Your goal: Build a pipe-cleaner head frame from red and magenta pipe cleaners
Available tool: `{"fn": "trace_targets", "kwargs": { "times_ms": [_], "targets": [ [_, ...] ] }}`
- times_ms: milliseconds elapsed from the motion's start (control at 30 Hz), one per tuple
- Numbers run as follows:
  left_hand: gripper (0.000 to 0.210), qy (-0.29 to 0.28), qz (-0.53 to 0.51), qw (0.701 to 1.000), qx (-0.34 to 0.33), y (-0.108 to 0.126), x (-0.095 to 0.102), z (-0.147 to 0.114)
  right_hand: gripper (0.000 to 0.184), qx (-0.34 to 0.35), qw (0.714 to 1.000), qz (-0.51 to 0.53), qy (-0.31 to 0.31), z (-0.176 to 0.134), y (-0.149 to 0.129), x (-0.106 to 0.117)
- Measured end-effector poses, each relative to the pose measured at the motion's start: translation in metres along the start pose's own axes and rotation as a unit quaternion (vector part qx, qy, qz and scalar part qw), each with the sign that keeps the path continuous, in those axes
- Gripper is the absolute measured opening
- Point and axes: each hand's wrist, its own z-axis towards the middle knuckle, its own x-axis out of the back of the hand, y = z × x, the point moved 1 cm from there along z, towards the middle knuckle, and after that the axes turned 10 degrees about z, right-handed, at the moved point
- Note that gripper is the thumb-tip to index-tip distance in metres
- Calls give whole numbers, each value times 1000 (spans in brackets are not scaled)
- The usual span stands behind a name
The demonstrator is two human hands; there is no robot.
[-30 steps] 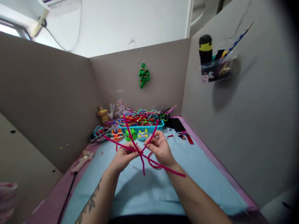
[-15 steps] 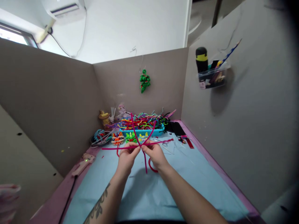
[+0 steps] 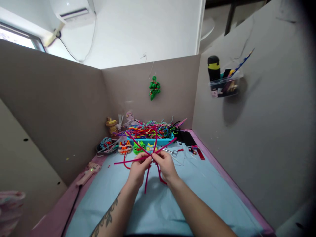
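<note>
Several magenta pipe cleaners (image 3: 138,143) cross at one point and spread out like a star above the table. My left hand (image 3: 139,168) pinches them at the crossing from the left. From the right, my right hand (image 3: 166,164) pinches the same crossing, thumb and fingertips close to those of the left. The exact joint is partly covered by the fingertips. Behind the hands sit an orange-and-white pipe cleaner figure (image 3: 124,147), a green one (image 3: 139,147) and a pale blue and yellow one (image 3: 151,147). A red pipe cleaner (image 3: 126,164) lies partly behind my left hand.
A blue tray (image 3: 163,142) heaped with coloured pipe cleaners stands at the back. Scissors (image 3: 174,153) lie right of the hands. On the left are a glue gun (image 3: 88,173) with a cord and a dark bowl (image 3: 112,150). Grey partitions (image 3: 172,89) enclose the table.
The magenta star has turned between my hands, so its arms point in different directions. Both hands still pinch its middle. The camera view has shifted slightly.
</note>
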Motion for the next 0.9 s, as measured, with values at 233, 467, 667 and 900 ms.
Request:
{"fn": "trace_targets", "kwargs": {
  "times_ms": [233,467,667,900],
  "targets": [
    [28,2,-34,999,15,2,-3,-2,17,3,998,66,24,0,-5,-8],
    [34,30,-93,995,33,5,1,-1,16,-41,993,111,2,6,-1,-7],
    [37,66,-147,987,17,0,9,9,19,-106,987,116,26,10,4,-17],
    [44,109,-147,983,18,-3,28,17,26,-160,982,102,-16,13,13,-35]
  ]
}}
